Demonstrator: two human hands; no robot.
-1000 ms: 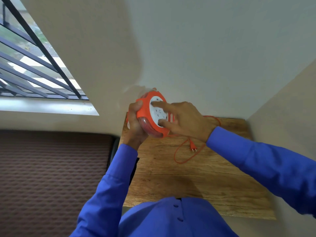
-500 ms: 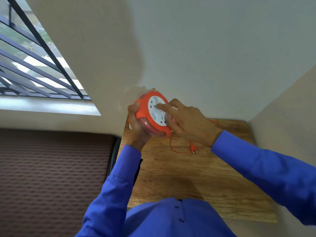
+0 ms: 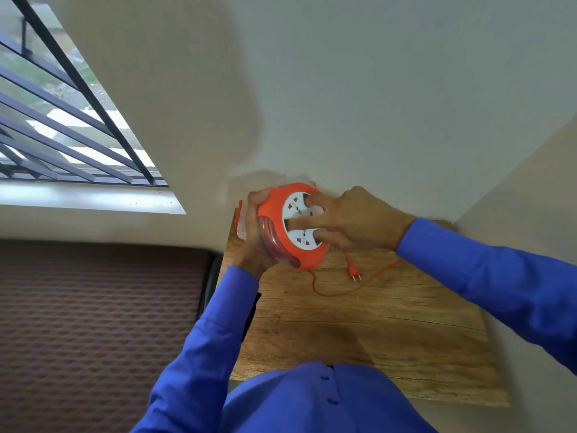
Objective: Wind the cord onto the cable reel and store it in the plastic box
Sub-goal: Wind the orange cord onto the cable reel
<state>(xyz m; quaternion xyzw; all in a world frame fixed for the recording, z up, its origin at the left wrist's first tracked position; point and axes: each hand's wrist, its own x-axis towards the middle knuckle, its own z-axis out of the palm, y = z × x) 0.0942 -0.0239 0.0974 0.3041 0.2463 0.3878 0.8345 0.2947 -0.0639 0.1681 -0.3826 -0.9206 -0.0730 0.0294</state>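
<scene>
An orange cable reel (image 3: 307, 256) with a white socket face is held upright above the far left of the wooden table (image 3: 374, 332). My left hand (image 3: 254, 237) grips its rim from the left. My right hand (image 3: 349, 218) has its fingers pressed into the white face. A short length of orange cord (image 3: 331, 293) runs from the reel's bottom across the table and ends in a plug (image 3: 354, 271). A white and red edge, perhaps the plastic box (image 3: 239, 220), shows behind my left hand; most of it is hidden.
Walls stand close behind the table and along its right side. A barred window (image 3: 62, 126) is at the upper left. A brown textured mattress or cushion (image 3: 100, 323) lies left of the table. My blue sleeves cross the near part of the table.
My right hand has turned on the reel's face. The loose cord on the table has become shorter and the plug has been drawn in towards the reel.
</scene>
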